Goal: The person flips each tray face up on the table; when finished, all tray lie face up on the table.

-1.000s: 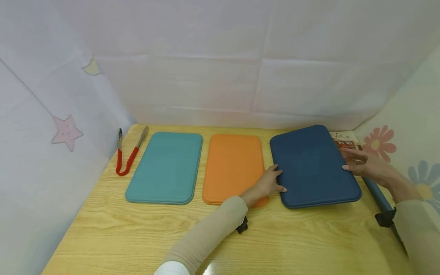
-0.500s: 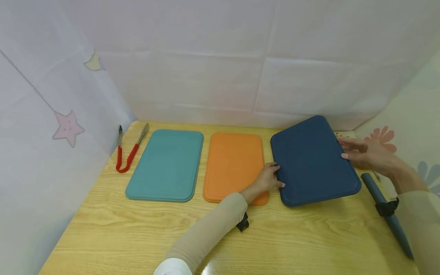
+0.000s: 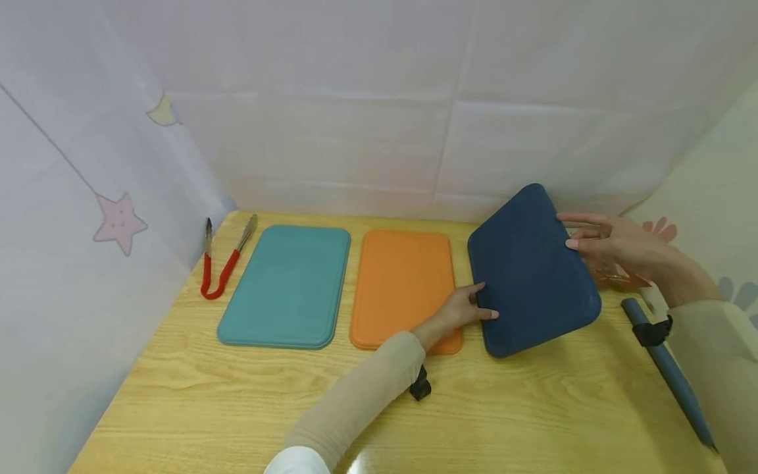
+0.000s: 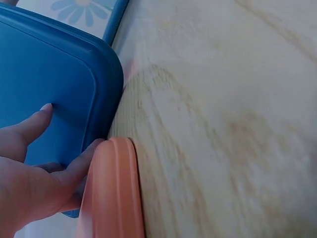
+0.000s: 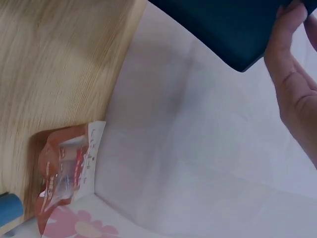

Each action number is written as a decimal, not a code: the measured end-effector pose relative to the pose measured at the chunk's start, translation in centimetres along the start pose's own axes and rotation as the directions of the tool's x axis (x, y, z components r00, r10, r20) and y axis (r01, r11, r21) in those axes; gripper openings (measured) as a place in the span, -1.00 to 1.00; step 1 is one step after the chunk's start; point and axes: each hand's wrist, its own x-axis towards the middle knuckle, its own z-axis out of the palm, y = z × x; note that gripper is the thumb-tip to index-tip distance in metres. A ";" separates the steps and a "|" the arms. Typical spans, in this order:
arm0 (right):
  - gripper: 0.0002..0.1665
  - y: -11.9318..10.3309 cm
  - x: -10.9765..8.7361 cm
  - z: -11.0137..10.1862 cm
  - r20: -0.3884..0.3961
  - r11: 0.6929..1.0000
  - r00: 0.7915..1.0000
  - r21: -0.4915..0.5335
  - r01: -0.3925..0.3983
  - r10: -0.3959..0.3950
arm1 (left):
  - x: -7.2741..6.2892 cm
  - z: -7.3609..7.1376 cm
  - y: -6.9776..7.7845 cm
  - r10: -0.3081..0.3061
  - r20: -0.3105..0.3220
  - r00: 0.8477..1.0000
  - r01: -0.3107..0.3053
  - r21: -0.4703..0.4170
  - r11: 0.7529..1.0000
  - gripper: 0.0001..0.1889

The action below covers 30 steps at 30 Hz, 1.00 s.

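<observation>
A navy blue rectangular board [image 3: 527, 276] with rounded corners is tilted up at the right of the table, its right side raised. My left hand [image 3: 458, 309] holds its left edge, thumb on the upper face. At its upper right edge, my right hand [image 3: 633, 247] pinches it between the thumb on the face and fingers behind. In the left wrist view, the thumb of my left hand [image 4: 29, 183] lies on the blue face, beside the orange board's rim [image 4: 114, 183]. My right hand [image 5: 292, 74] grips a corner of the blue board [image 5: 223, 29] in the right wrist view.
An orange board [image 3: 403, 283] and a teal board [image 3: 290, 283] lie flat to the left. Red-handled tongs [image 3: 222, 270] rest by the left edge. A brown and white packet [image 5: 64, 168] and a long blue-grey tapered object [image 3: 669, 375] lie along the right side.
The blue board has tilted up further, its right edge rising and moving left with my right hand. My left hand stays at its left edge. The blue-grey object has come into fuller view.
</observation>
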 end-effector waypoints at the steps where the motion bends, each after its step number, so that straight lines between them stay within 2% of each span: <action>1: -0.31 -0.2 0.2 0.1 0.007 1.000 1.000 0.023 0.016 -0.016 | -0.1 0.0 -0.1 -0.011 0.007 1.000 0.011 -0.031 0.999 -0.20; 4: -0.32 -0.8 0.6 0.6 0.021 0.997 0.999 0.059 0.044 -0.046 | -0.3 0.1 -0.3 -0.033 0.044 0.998 0.040 -0.161 0.986 -0.20; 8: -0.28 -2.3 1.6 1.5 0.014 0.996 0.999 0.084 0.042 -0.043 | -0.5 -0.1 -0.1 -0.043 0.096 0.994 0.074 -0.344 0.936 -0.21; 10: -0.26 -3.1 2.1 2.0 0.009 0.993 0.999 0.112 0.038 -0.039 | -0.7 -0.4 0.2 -0.049 0.120 0.992 0.094 -0.403 0.910 -0.22; 12: -0.24 -4.0 2.5 2.7 0.004 0.986 1.000 0.162 0.027 -0.028 | -1.1 -0.6 0.7 -0.045 0.148 0.988 0.105 -0.432 0.896 -0.24; 16: -0.23 -5.1 2.9 3.8 -0.011 0.977 1.000 0.211 0.008 -0.006 | -2.3 -1.0 2.1 -0.003 0.194 0.981 0.091 -0.447 0.890 -0.30; 20: -0.21 -6.1 3.2 4.7 -0.002 0.978 1.000 0.208 0.007 -0.006 | -4.1 -1.6 4.3 0.082 0.208 0.975 0.024 -0.463 0.886 -0.35; 23: -0.21 -7.1 3.5 5.4 0.005 0.970 1.000 0.242 0.007 -0.009 | -5.5 -2.3 6.0 0.154 0.201 0.967 -0.045 -0.463 0.885 -0.32; 26: -0.21 -8.0 4.0 6.1 0.008 0.956 1.000 0.291 0.024 -0.027 | -6.7 -2.8 7.4 0.178 0.170 0.969 -0.089 -0.434 0.896 -0.25; 30: -0.21 -8.8 4.4 7.0 0.017 0.947 0.999 0.320 0.034 -0.042 | -8.0 -3.1 8.7 0.162 0.125 0.979 -0.104 -0.376 0.921 -0.16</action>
